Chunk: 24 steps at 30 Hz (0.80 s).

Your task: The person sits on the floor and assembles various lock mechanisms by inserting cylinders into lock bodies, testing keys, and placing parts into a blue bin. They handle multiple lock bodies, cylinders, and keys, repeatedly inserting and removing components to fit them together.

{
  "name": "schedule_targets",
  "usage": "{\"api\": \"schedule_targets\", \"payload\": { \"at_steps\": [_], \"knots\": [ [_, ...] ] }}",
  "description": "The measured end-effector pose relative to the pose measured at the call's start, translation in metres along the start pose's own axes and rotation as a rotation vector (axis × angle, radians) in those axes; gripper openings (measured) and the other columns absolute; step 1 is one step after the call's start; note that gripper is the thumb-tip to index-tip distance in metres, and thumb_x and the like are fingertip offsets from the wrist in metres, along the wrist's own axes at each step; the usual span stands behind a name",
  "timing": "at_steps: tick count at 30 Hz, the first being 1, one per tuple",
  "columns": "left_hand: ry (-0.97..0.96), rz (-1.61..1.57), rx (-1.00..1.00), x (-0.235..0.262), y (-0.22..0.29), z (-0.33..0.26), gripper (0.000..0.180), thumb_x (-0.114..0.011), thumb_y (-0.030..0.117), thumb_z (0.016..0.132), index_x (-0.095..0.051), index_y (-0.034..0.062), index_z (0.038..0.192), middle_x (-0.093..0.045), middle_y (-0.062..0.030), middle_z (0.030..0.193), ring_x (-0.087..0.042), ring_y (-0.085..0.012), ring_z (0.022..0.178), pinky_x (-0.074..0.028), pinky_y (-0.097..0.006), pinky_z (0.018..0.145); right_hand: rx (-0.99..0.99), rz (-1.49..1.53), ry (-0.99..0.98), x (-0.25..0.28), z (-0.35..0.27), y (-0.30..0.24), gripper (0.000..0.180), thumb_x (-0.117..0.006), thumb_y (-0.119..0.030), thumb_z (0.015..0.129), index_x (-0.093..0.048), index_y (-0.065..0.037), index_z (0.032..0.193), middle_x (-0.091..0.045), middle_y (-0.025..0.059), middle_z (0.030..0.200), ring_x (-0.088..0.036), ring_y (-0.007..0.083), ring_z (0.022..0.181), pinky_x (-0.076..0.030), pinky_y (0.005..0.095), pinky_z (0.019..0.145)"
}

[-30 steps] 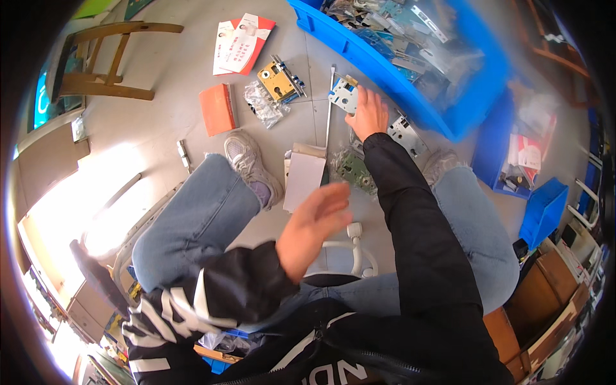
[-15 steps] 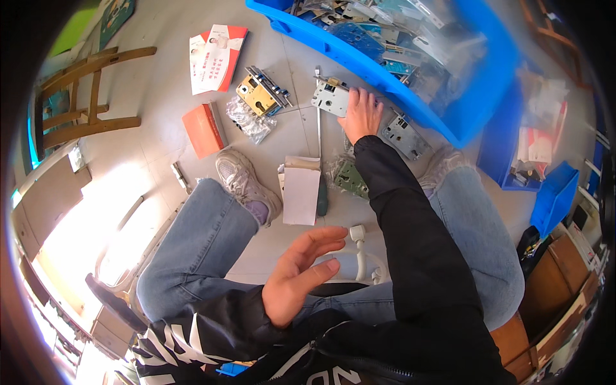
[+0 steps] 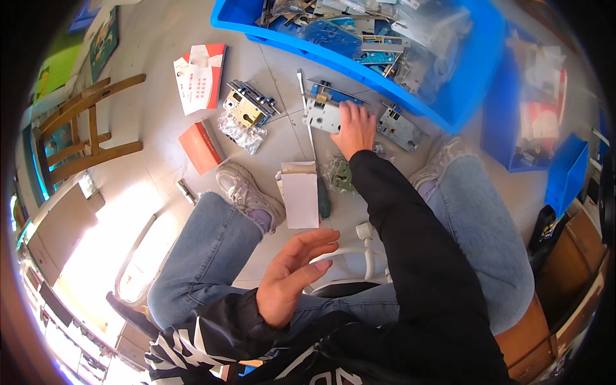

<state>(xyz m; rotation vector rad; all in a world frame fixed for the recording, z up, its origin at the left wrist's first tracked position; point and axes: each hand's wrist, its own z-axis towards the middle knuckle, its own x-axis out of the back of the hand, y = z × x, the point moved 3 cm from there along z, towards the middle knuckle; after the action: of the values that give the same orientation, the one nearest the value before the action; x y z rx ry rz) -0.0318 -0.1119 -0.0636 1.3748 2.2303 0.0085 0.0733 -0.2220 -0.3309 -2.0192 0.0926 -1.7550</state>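
Note:
My right hand (image 3: 357,130) reaches forward and grips the right end of a silver mortise lock body (image 3: 321,115). Just behind that lock body, a blue-and-metal lock part (image 3: 333,92) shows on the floor. A second silver lock body (image 3: 400,128) lies to the right of the hand, and a green one (image 3: 341,174) in clear plastic lies nearer. My left hand (image 3: 287,273) hovers over my lap, fingers loosely curved and thumb apart, holding nothing. The screwdriver (image 3: 305,106) has its long shaft lying left of the gripped lock; a white box (image 3: 300,200) partly hides its handle end.
A large blue bin (image 3: 314,48) of lock parts and plastic bags stands at the far side. Left lie a gold lock body (image 3: 245,110), a plastic bag (image 3: 242,136), an orange box (image 3: 199,148) and red-white boxes (image 3: 200,80). A wooden stool (image 3: 96,128) stands far left.
The silver lock body has come slightly toward me in my right hand, and the blue lock part behind it is now visible. The whole view has shifted a little. My left hand stays much the same.

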Motion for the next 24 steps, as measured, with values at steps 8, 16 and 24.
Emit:
{"api": "schedule_targets", "payload": {
  "at_steps": [8, 16, 24],
  "knots": [
    [-0.014, -0.017, -0.008, 0.003, -0.001, 0.002, 0.041, -0.049, 0.005, 0.082, -0.040, 0.0019, 0.121, -0.044, -0.0091, 0.123, -0.040, -0.0200, 0.115, -0.031, -0.032, 0.094, -0.017, -0.011, 0.042, 0.000, -0.005, -0.002, 0.061, -0.073, -0.019, 0.054, -0.046, -0.009, 0.109, -0.048, 0.0040, 0.111, -0.045, 0.0218, 0.101, -0.034, 0.0394, 0.083],
    [-0.012, -0.027, -0.005, 0.004, -0.002, 0.002, 0.040, -0.049, 0.006, 0.082, -0.040, 0.0019, 0.121, -0.044, -0.0086, 0.123, -0.040, -0.0192, 0.114, -0.031, -0.031, 0.094, 0.049, -0.031, -0.004, -0.001, 0.023, 0.003, 0.067, -0.075, -0.020, 0.052, -0.045, -0.010, 0.111, -0.048, 0.0050, 0.111, -0.045, 0.0227, 0.100, -0.034, 0.0397, 0.082],
    [-0.010, -0.023, 0.009, 0.005, 0.000, 0.001, 0.039, -0.049, 0.006, 0.082, -0.041, 0.0020, 0.121, -0.043, -0.0087, 0.124, -0.040, -0.0194, 0.114, -0.032, -0.032, 0.094, 0.042, -0.019, 0.042, -0.007, 0.022, 0.005, 0.067, -0.074, -0.021, 0.053, -0.044, -0.008, 0.112, -0.048, 0.0061, 0.110, -0.045, 0.0234, 0.100, -0.034, 0.0408, 0.082]
  ]
}}
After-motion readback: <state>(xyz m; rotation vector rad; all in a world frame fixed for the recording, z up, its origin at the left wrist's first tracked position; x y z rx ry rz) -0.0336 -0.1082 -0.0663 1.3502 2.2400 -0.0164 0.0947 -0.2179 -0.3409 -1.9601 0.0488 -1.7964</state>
